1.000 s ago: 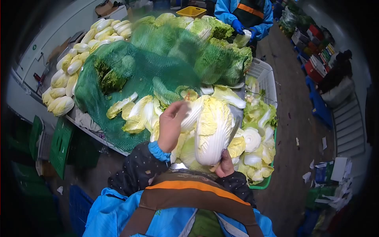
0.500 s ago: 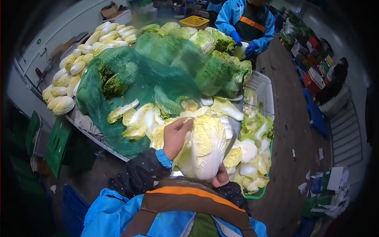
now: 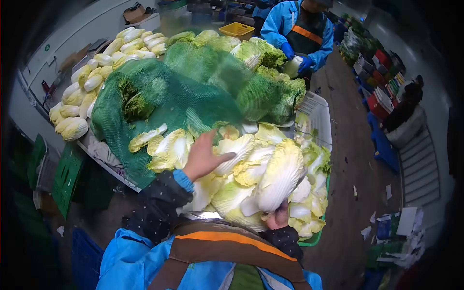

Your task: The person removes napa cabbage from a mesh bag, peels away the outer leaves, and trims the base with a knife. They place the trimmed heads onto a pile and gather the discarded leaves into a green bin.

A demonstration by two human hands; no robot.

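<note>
My right hand grips the base of a pale yellow napa cabbage, which leans up and to the right over a heap of loose leaves. My left hand is to its left, thumb and fingers pinched on a peeled outer leaf that lies away from the head. Both hands are close to my chest, above my brown and orange apron.
Green net sacks full of cabbages cover the table. Trimmed cabbages are stacked at the far left. A white crate of leaf trimmings stands on the right. A co-worker in a blue jacket holds a cabbage beyond. Green crates sit on the floor.
The cabbage has tilted from upright to leaning right. My left hand has pulled an outer leaf off to the left, away from the head.
</note>
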